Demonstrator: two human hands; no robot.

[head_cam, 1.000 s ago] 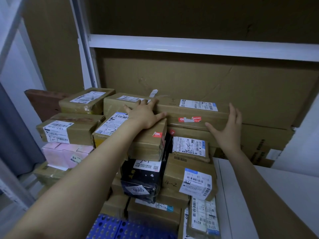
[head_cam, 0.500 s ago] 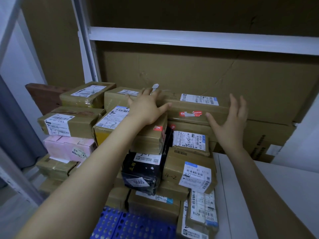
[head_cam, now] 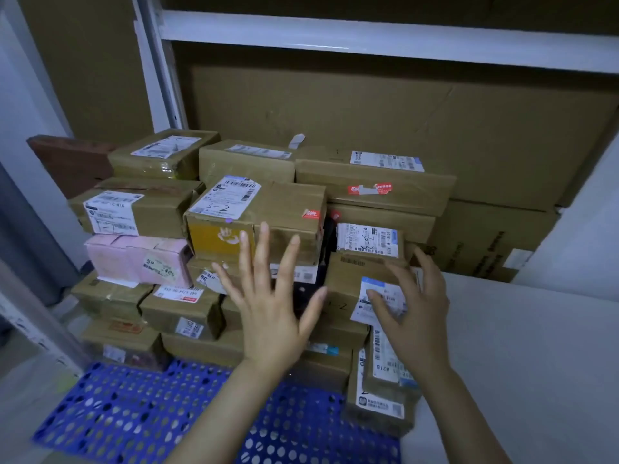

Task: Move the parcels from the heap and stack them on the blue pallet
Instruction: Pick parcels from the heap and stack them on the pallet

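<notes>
Parcel stack (head_cam: 187, 309): brown cartons in several tiers on the back part of the blue pallet (head_cam: 127, 413), filling the middle of the view from 9 to 3 o'clock.
Open room: the pallet's perforated deck lies bare at 6 to 7 o'clock, in front of the lowest cartons. Its front edge runs off the bottom of the view.
Top tier: the carton marked "3-2" (head_cam: 268, 202) juts forward past the tier beneath. At its 2 o'clock lies a long carton with a red sticker (head_cam: 375, 182).
Left hand (head_cam: 271, 309): open, fingers spread wide, holding nothing, raised in front of a black parcel (head_cam: 330, 242).
Right hand (head_cam: 412, 313): open, fingers loosely bent, holding nothing. Its fingertips lie over the white label of the carton marked "4-2" (head_cam: 345, 286); whether they touch it cannot be told.
Around: a pink box (head_cam: 134, 259) sits at 9 o'clock of the left hand. A white surface (head_cam: 502, 346) lies against the stack's right side at 3 to 4 o'clock. A cardboard sheet (head_cam: 368, 112) and a white shelf beam (head_cam: 368, 41) close it in at 12 o'clock.
Change: a second ago the left hand lay on the "3-2" carton and the right hand at the long carton's end. Both are now off, lower and nearer the camera, and more of the pallet shows.
</notes>
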